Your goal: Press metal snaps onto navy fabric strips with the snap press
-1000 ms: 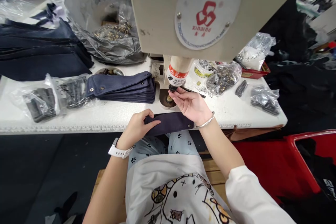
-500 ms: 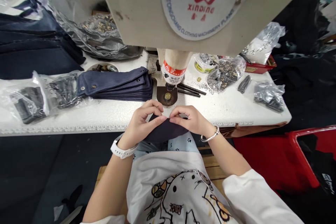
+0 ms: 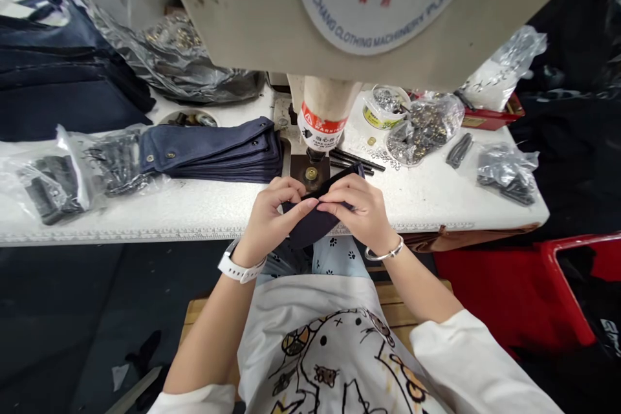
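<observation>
Navy denim strip (image 3: 310,228) pinched between both hands, just in front of the press's brass-centred die (image 3: 311,173)

The left hand (image 3: 274,217) and right hand (image 3: 356,207) grip it closely, fingers curled — any fastener on it is hidden. The stacked strips (image 3: 213,158) to the left already show metal snaps (image 3: 170,154) at their ends. Threaded rods (image 3: 356,160) lie close right of the die, the bag of brass snaps (image 3: 427,126) beyond; the white table's (image 3: 451,200) front edge runs just below the hands — little room forward, more rightward.
</observation>
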The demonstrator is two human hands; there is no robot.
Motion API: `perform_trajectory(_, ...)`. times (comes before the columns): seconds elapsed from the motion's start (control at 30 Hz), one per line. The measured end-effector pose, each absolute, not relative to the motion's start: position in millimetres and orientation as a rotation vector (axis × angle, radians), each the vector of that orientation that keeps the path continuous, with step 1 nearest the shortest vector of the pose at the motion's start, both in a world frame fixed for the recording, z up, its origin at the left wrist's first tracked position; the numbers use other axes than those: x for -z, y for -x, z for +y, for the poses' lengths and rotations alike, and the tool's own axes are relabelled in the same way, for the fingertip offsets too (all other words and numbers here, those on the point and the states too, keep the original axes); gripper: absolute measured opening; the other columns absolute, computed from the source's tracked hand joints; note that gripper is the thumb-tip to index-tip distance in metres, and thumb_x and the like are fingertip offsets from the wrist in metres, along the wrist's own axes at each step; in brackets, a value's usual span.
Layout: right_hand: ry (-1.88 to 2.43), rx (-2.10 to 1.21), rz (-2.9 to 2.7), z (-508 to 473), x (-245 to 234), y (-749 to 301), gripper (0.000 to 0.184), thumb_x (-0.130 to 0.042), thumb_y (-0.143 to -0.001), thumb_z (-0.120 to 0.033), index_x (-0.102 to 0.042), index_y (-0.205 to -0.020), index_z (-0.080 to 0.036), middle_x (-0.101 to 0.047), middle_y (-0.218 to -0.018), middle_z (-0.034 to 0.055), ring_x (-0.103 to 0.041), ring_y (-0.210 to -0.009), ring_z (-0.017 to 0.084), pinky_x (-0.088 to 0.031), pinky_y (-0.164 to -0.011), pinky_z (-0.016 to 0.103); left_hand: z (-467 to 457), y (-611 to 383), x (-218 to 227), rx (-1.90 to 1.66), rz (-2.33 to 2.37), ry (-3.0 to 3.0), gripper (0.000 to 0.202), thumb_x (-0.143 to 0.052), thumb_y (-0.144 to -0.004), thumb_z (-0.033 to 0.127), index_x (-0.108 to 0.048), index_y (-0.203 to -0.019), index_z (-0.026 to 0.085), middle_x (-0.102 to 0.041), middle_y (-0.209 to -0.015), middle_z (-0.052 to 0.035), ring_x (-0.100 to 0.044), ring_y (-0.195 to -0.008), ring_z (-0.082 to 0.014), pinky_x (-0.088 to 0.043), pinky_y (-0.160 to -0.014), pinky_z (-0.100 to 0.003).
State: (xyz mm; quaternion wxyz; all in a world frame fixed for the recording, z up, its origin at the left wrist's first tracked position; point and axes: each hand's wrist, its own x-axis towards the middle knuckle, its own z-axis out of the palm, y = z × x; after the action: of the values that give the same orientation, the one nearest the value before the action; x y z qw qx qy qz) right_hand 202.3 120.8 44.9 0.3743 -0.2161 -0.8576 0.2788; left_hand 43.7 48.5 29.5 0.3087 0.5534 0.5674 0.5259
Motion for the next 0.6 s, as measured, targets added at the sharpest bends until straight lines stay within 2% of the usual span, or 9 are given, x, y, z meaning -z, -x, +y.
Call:
perform_trajectory(0.33,0.737,-1.225,-2.432,125.3,-53.8,-207.0,0.014,-0.056,-0.083,-0.031,-0.061,-0.085,-0.017,-0.062,-0.071,-0.0012,-0.055,-0.065,0.010,-0.039,-0.063,0.022,46.2,-29.5,-24.6,-1.326,1.408,-1.477,0.018,-0.059,-0.079,0.031,-0.060,-0.067,0.018,-0.054,-0.086,-0.0035,-0.053,-0.084,-0.0147,-0.042,-0.075,-0.029)
perform_trajectory(0.4,0.691,-1.313,-2.461,126.4,-53.9,-203.8,0.018,-0.059,-0.080,-0.034,-0.061,-0.082,-0.016,-0.057,-0.065,-0.0026,-0.051,-0.061,0.009,-0.037,-0.060,0.022,48.2,-32.3,-25.1,-1.358,1.411,-1.464,0.017,-0.059,-0.078,0.031,-0.060,-0.067,0.018,-0.055,-0.084,-0.0034,-0.053,-0.080,-0.0142,-0.043,-0.073,-0.029)
perform_trajectory(0.5,0.631,-1.373,-2.502,129.1,-52.8,-197.9,0.026,-0.058,-0.080,-0.036,-0.054,-0.065,-0.016,-0.046,-0.058,-0.0042,-0.043,-0.058,0.009,-0.034,-0.057,0.022,52.3,-37.6,-23.5,-1.460,1.314,-1.412,0.019,-0.060,-0.077,0.030,-0.058,-0.063,0.018,-0.057,-0.074,-0.0021,-0.052,-0.071,-0.0131,-0.042,-0.070,-0.029)
perform_trajectory(0.6,0.612,-1.444,-2.487,133.5,-52.0,-193.4,0.025,-0.053,-0.084,-0.033,-0.052,-0.066,-0.016,-0.045,-0.059,-0.0042,-0.043,-0.059,0.009,-0.033,-0.058,0.022,55.5,-38.3,-19.0,-1.461,1.210,-1.302,0.026,-0.059,-0.077,0.036,-0.055,-0.060,0.017,-0.053,-0.062,-0.0004,-0.048,-0.062,-0.0125,-0.039,-0.061,-0.028)
